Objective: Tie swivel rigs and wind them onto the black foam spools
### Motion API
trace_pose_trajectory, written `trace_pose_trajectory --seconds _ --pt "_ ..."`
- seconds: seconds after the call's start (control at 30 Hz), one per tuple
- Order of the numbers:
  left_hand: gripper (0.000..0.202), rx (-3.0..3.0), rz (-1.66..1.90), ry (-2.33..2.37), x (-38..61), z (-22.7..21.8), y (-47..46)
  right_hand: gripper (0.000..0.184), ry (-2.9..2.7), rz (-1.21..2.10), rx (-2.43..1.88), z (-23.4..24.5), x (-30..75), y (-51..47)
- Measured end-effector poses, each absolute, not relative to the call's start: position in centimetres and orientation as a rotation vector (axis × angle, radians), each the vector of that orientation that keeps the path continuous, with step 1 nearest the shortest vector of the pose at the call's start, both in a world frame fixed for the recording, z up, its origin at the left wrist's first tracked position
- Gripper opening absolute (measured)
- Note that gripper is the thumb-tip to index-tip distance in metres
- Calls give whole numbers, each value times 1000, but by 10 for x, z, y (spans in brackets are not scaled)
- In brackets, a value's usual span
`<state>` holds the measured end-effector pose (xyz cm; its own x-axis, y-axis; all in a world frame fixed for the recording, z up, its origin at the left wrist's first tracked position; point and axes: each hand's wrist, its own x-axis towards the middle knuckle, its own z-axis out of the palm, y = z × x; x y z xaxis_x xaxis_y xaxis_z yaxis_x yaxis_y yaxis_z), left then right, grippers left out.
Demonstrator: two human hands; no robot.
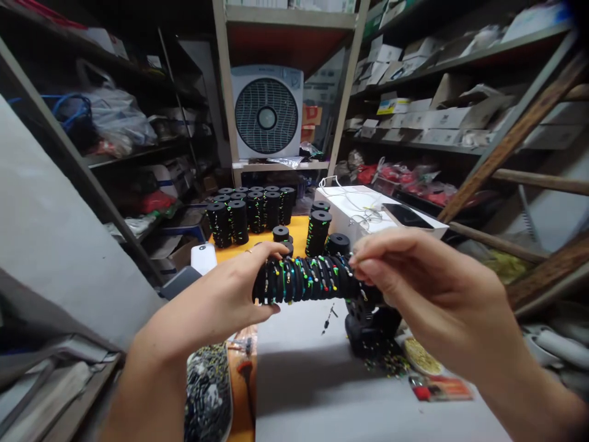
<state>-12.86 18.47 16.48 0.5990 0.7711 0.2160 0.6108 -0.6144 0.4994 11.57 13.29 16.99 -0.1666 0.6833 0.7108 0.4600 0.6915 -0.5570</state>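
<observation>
My left hand [230,294] grips the left end of a horizontal stack of black foam spools [306,279] wound with line and small coloured beads. My right hand [414,282] is closed in a pinch at the stack's right end, on a spool or its line; I cannot tell which. A small rig piece [327,319] dangles below the stack. Beneath my right hand lie more black spools [368,328] on the grey work surface [322,380].
Several upright spool stacks [251,212] stand on the orange table [299,230] behind. A white box [363,212] with a phone [407,216] sits right. A fan [267,112] stands on the shelf. Small dishes of beads [421,356] and a bag of parts [207,387] lie near.
</observation>
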Motion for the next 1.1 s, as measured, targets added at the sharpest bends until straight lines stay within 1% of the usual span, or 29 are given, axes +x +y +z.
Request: trace_pose_trajectory --seconds 0.07,0.17,0.4,0.8,1.1 --pt "61 2441 585 1110 -130 165 185 6 -1752 329 -896 177 114 140" --pt "58 2434 596 1082 -130 165 187 3 -1838 368 -908 183 108 147" --pt "61 2425 625 1031 -132 167 187 10 -2151 241 -870 184 86 157" --pt "60 2419 645 1002 -132 169 186 11 -2183 245 -919 184 80 161" --pt "53 2422 666 963 -132 169 186 11 -2199 223 -911 180 77 164"
